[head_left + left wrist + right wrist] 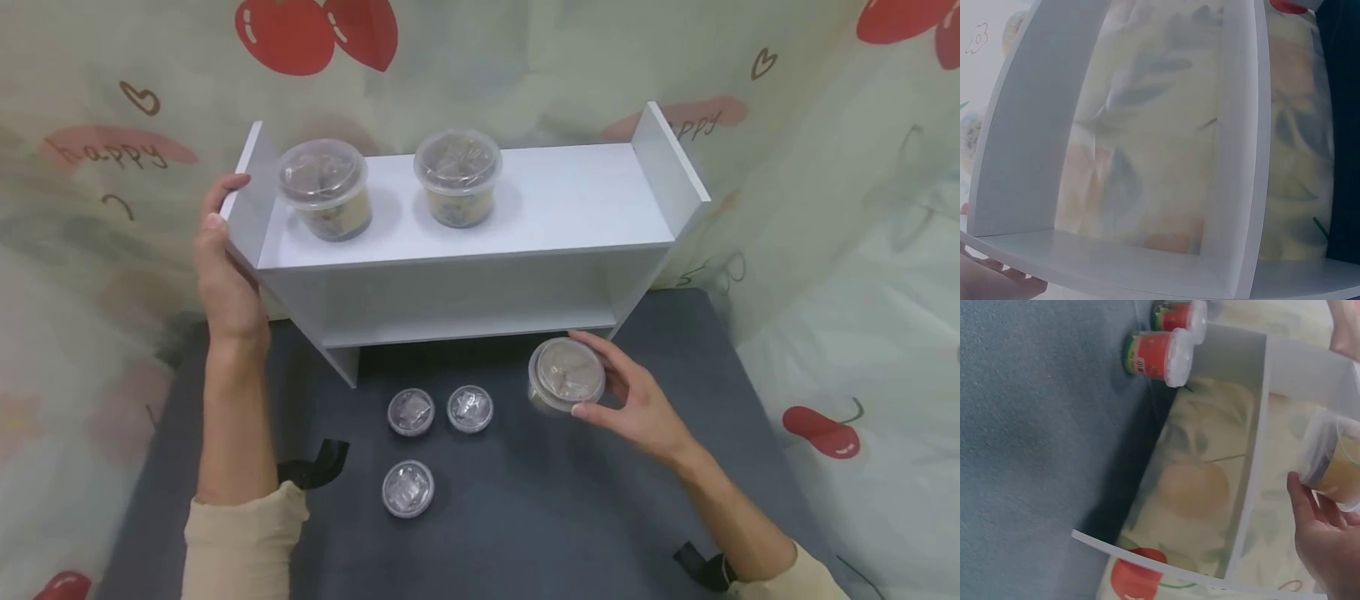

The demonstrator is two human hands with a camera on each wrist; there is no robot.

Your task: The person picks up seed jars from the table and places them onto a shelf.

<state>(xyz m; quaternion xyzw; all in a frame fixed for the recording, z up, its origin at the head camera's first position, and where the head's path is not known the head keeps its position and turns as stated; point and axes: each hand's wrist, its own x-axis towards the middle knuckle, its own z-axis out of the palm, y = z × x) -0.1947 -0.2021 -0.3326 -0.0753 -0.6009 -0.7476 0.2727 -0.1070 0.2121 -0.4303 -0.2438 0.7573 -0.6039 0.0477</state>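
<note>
My left hand (228, 275) grips the left side panel of a white two-tier shelf (577, 196), thumb and fingers around its edge. A clear lidded tub (567, 375) with yellowish contents is held in my right hand (637, 408), in front of the shelf's lower right and above the table. In the right wrist view the fingers curl round that tub (1341, 465). Two similar tubs stand on the top board, one at the left (326, 187) and one near the middle (458, 177).
Several small lidded cups stand on the dark table (525, 517): two side by side (411, 412) (470, 408) and one nearer (408, 488). Red labels show on the cups (1159, 356) in the right wrist view. Patterned cloth (540, 67) hangs behind and beside the shelf.
</note>
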